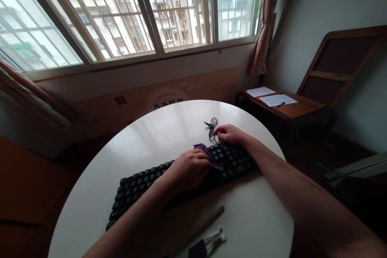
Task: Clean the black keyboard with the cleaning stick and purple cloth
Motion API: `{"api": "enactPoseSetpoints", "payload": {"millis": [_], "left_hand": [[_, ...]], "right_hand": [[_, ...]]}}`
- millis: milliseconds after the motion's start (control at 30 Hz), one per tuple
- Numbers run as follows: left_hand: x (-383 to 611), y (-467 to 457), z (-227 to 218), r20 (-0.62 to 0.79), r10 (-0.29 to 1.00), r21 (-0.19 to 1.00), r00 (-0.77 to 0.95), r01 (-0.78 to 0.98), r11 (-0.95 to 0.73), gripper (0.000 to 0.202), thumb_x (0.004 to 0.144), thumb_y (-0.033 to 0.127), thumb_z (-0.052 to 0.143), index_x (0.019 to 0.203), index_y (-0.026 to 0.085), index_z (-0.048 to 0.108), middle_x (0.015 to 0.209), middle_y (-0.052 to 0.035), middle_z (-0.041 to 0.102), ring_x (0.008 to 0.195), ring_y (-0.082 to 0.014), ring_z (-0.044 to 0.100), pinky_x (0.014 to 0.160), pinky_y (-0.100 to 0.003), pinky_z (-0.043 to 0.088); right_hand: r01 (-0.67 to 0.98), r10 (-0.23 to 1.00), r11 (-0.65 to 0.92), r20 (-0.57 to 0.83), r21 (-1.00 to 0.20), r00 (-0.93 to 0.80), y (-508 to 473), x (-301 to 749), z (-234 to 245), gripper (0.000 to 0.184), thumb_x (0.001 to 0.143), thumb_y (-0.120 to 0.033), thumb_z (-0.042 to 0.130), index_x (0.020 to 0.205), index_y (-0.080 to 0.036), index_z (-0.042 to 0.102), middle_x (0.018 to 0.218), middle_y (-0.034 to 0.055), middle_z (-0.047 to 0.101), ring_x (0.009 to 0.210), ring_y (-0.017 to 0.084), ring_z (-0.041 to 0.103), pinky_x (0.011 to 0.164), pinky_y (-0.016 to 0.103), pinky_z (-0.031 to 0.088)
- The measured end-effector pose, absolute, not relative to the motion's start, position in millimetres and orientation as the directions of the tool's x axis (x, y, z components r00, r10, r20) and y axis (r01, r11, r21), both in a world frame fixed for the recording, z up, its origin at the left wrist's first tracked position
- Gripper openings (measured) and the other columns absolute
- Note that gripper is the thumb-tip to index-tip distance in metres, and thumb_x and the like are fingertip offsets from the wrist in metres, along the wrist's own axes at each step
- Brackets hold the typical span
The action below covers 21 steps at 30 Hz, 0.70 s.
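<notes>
A black keyboard lies slanted across a round white table. My left hand rests on its middle keys, fingers closed on a purple cloth that pokes out towards the far side. At the keyboard's right end my right hand lies with its fingers curled over the top edge, where the coiled black cable leaves the keyboard.
Near the table's front edge lie a thin stick-like tool and a small dark object with white loops. To the right stands a wooden side table with papers and a pen. A barred window fills the far wall.
</notes>
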State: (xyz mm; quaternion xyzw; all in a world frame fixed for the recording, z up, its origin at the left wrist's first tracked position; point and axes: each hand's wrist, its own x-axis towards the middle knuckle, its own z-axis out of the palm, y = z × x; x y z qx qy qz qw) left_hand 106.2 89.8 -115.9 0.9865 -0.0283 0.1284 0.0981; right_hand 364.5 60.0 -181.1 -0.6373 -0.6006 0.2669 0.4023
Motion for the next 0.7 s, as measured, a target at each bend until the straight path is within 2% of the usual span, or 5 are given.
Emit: {"api": "enactPoseSetpoints", "payload": {"millis": [267,433,600,700], "left_hand": [[100.0,69.7,-112.0,0.215,-0.105,0.217,0.971,-0.152,-0.964,0.021,0.089,0.017,0.051,0.08,0.02,0.07,0.085,-0.0045,0.07,0.084,-0.0189,0.062,0.083,-0.033,0.049],[95.2,65.0,-107.3,0.208,-0.085,0.259,0.974,-0.139,-0.956,0.021,0.087,0.017,0.052,0.073,0.02,0.068,0.079,-0.004,0.068,0.079,-0.018,0.061,0.076,-0.031,0.049],[92.1,64.3,-99.6,0.198,-0.039,0.347,0.979,-0.108,-0.932,0.019,0.088,0.018,0.052,0.08,0.02,0.07,0.082,-0.0043,0.069,0.082,-0.0177,0.062,0.08,-0.032,0.05],[89.2,59.9,-93.9,0.148,-0.079,0.408,0.986,-0.133,-0.903,0.017,0.087,0.018,0.054,0.079,0.02,0.069,0.082,-0.0037,0.069,0.082,-0.0173,0.062,0.083,-0.031,0.049]], "right_hand": [[0.561,0.98,0.047,0.148,-0.826,0.136,59.3,363.3,-180.0,0.023,0.08,-0.022,0.054,0.095,-0.017,0.071,0.071,0.0006,0.066,0.065,0.013,0.062,0.061,0.021,0.045],[0.593,0.976,0.045,0.162,-0.804,0.145,60.4,363.6,-181.0,0.024,0.079,-0.021,0.054,0.094,-0.018,0.072,0.067,-0.0011,0.062,0.057,0.01,0.053,0.055,0.021,0.039],[0.617,0.974,0.055,0.178,-0.785,0.139,60.4,363.8,-180.8,0.024,0.078,-0.02,0.055,0.094,-0.019,0.073,0.069,-0.0012,0.063,0.059,0.01,0.053,0.057,0.021,0.04],[0.626,0.973,0.06,0.186,-0.777,0.137,60.1,363.1,-181.5,0.024,0.078,-0.019,0.054,0.093,-0.019,0.073,0.069,-0.0009,0.064,0.059,0.01,0.054,0.056,0.021,0.04]]}}
